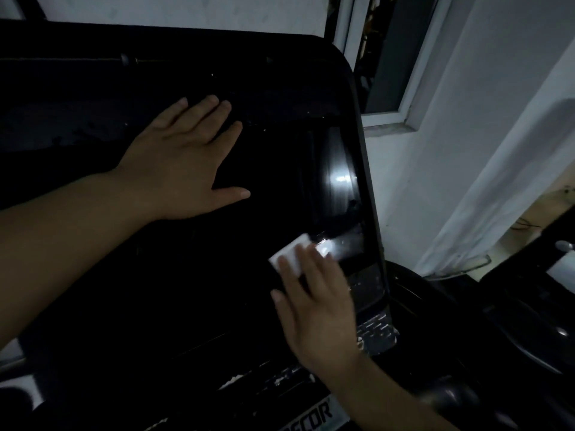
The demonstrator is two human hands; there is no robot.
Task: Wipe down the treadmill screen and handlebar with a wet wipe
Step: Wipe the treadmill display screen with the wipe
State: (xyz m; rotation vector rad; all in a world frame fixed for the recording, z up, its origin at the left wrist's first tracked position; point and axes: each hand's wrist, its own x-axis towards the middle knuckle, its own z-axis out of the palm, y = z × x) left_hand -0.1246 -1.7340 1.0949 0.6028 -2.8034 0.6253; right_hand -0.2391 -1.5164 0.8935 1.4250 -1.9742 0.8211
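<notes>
The treadmill's black screen (280, 169) fills most of the view, dark and glossy, with a bright glare near its right edge. My left hand (183, 157) lies flat on the screen's upper middle, fingers spread, holding nothing. My right hand (314, 303) presses a folded white wet wipe (291, 255) against the lower right part of the screen, fingers flat on top of it. Most of the wipe shows beyond my fingertips. A dark curved handlebar (529, 331) runs along the right, below the console.
The console's grey frame (370, 181) borders the screen on the right. A worn button strip (373, 334) and a brand label (314, 418) sit below it. A white wall, window frame (401, 88) and white curtain (497, 181) stand to the right.
</notes>
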